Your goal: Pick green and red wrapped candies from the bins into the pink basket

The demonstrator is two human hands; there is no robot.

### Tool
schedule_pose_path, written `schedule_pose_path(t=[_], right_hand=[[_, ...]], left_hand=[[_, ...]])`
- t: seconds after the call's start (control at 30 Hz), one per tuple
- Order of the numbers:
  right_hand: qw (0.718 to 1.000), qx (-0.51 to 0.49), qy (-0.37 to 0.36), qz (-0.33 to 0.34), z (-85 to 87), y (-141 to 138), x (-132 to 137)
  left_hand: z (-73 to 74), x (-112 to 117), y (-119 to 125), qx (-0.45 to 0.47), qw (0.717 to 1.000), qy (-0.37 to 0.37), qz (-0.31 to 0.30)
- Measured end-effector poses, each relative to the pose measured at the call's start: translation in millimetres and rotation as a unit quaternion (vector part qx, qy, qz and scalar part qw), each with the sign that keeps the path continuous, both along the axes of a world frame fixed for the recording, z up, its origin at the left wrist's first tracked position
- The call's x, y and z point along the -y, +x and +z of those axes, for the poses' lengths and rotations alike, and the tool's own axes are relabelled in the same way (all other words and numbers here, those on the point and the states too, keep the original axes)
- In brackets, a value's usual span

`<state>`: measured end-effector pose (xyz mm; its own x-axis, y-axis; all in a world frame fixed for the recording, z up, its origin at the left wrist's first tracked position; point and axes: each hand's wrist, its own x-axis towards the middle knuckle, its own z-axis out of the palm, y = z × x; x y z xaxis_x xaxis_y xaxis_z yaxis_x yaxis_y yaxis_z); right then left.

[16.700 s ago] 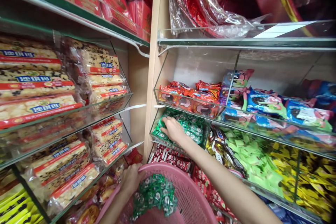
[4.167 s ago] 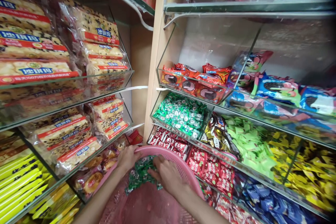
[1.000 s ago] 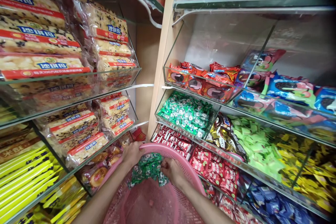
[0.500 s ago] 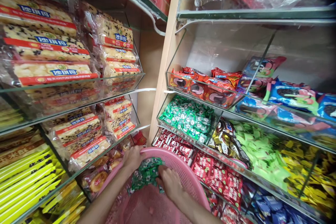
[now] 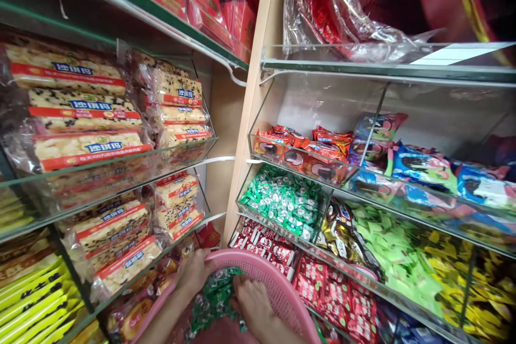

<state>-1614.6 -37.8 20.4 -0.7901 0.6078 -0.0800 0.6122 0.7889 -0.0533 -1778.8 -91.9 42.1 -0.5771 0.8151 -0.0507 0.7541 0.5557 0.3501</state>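
A pink perforated plastic basket (image 5: 278,285) sits low in the view, in front of the corner of the shelves. My left hand (image 5: 193,271) is closed over its far-left rim. Inside lies a heap of small green-wrapped candies (image 5: 215,301). My right hand (image 5: 252,301) reaches down into the basket at the heap's right side, its fingers curled against the candies; the fingertips are partly hidden. Beyond the basket, a clear shelf bin holds many more green candies (image 5: 282,199) of the same look.
Packaged sachima bars (image 5: 92,145) fill the left shelves, above yellow packets (image 5: 36,301). To the right are red-and-white packets (image 5: 262,244), red packets (image 5: 322,285), light green candies (image 5: 403,252) and blue cookie packs (image 5: 423,166). A wooden post (image 5: 245,118) divides the shelving.
The view has tilted upward, so shelves and basket appear lower. My left hand keeps its grip on the rim. Within the basket, my right hand has shifted slightly against the green candies.
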Motion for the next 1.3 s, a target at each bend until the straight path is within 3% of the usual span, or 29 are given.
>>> schedule_pose_path(t=[0.07,0.13,0.23,0.37,0.43,0.5,0.6,0.77,1.13,1.23,1.3], right_hand=[[1.000,-0.017,-0.001,0.010,9.6,3,3],[0.999,-0.043,0.005,0.019,29.8,7,5],[0.993,-0.113,0.026,0.032,78.5,15,-1],[0.978,-0.192,0.076,0.008,154.2,25,-31],[0.978,-0.167,0.125,-0.026,183.0,28,-52],[0.975,-0.114,0.177,-0.067,200.5,30,-73],[0.968,-0.034,0.226,-0.101,206.7,32,-99],[0.963,0.011,0.253,-0.090,195.6,34,-112],[0.956,-0.007,0.286,-0.066,199.7,48,-101],[0.954,-0.053,0.291,-0.044,210.1,52,-84],[0.960,-0.121,0.251,-0.005,211.2,50,-69]], left_hand=[[-0.2,-1,-1,0.001,1.000,0.004,-0.007],[-0.7,-2,-2,0.005,1.000,0.007,-0.010],[-2.6,-4,-4,0.011,1.000,0.003,-0.008],[-7.0,-6,-6,0.012,1.000,0.004,-0.016],[-8.6,-7,-7,0.007,1.000,0.008,-0.020],[-8.7,-7,-7,0.001,1.000,0.013,-0.023],[-5.6,-7,-7,0.001,1.000,0.014,-0.025],[-0.1,-4,-7,0.004,1.000,0.001,-0.021],[2.2,-2,-6,-0.004,1.000,0.000,-0.011],[3.8,-3,-5,-0.007,1.000,-0.003,-0.014],[4.5,-4,-4,-0.009,1.000,-0.004,-0.017]])
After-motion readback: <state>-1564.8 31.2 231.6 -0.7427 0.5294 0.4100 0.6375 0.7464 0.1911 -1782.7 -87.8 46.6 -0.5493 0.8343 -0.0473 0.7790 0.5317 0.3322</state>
